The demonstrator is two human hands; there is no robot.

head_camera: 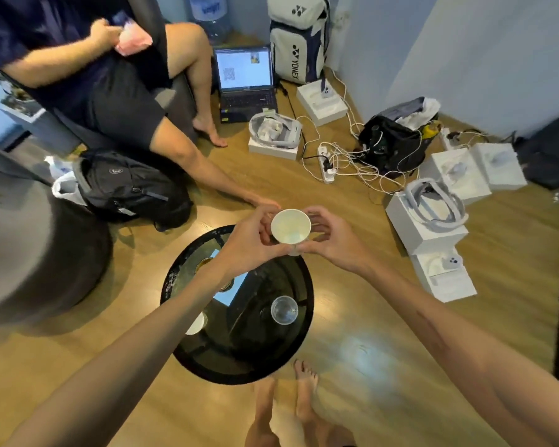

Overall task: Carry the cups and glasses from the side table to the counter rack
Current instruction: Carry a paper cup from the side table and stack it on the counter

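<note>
Nearest the camera, two bare feet (pixel 291 404) stand on the wood-grain floor (pixel 384 366) at 6 o'clock. Just beyond them is a round desk (pixel 207 359) with a glossy black top. On it, a clear glass (pixel 284 310) stands upright at 3 o'clock, round mouth facing up. A white cup (pixel 197 323) sits at 9 o'clock, half hidden by the forearm. A further dark-rimmed vessel (pixel 204 262) at 11 o'clock is too obscured to identify.

Above the desk's 12 o'clock edge, both hands clamp one white cup in hand (pixel 290 226). The left hand (pixel 250 238) grips its left wall and the right hand (pixel 331 240) grips its right wall, fingers curled. The cup is smooth, conical, upright, long axis vertical, mouth open toward the camera.

Farther off, a seated person (pixel 110 91) occupies 10 o'clock, with a black fabric backpack (pixel 126 185) beside them. White boxes (pixel 433 227) lie at 3 o'clock; a laptop (pixel 246 82) stands open at 12 o'clock
</note>
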